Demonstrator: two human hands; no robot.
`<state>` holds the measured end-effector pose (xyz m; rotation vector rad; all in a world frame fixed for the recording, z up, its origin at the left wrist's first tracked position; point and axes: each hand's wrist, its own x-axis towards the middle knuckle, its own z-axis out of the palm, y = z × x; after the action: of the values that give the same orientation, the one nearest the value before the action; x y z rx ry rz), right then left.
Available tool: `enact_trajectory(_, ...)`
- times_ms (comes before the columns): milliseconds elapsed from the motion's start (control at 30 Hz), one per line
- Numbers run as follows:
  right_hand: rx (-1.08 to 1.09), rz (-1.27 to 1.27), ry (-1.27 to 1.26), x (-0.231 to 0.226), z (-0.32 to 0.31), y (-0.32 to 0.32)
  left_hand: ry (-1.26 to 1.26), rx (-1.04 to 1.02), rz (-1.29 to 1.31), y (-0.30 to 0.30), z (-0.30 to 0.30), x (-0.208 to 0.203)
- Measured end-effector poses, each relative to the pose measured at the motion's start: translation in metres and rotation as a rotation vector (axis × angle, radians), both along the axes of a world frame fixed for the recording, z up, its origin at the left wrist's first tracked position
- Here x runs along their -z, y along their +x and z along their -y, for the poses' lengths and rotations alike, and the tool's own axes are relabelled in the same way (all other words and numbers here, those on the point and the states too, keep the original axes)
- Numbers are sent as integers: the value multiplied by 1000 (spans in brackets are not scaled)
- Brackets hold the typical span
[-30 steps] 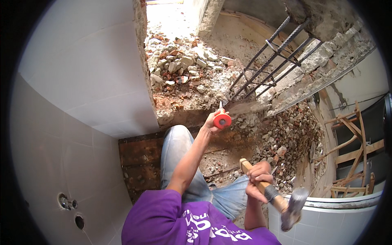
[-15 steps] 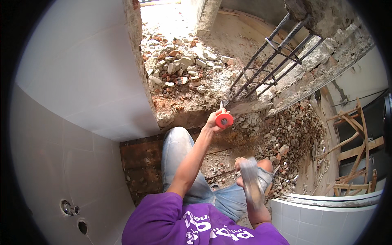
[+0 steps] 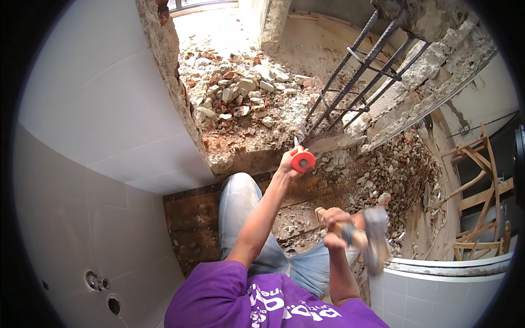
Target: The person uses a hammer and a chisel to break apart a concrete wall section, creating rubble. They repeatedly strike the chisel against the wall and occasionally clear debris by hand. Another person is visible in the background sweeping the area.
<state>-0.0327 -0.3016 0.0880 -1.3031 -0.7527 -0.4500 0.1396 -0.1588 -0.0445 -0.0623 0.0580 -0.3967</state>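
The brown floor [image 3: 191, 209] carries scattered grit [image 3: 292, 218]. Rubble [image 3: 404, 169] lies heaped along its right side, and bigger stones [image 3: 246, 85] beyond a ledge [image 3: 249, 159].

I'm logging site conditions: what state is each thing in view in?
Chisel: gripped in the left hand, tip pointing away from the person
Hammer: gripped in the right hand, head blurred, apart from the chisel
Steel bars: exposed, slanting
Rubble: broken, heaped
Wall hole: open
Pipe fitting: jutting out

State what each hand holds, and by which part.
The left hand holds a chisel, gripped beneath its round red guard; the right hand, a hammer, by its wooden handle.
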Motion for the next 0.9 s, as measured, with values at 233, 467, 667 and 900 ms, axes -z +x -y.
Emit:
enact_trajectory(233,266,-469,-744,95,36,37,94,-22,-64,19,7,-14)
enact_trajectory(467,88,-134,-71,31,2,0,-36,-64,-84,10,10,7)
enact_trajectory(667,244,-727,-593,132,36,25,94,-73,-25,7,31,4)
enact_trajectory(900,65,-248,-18,78,11,7,75,-135,-144,21,29,9)
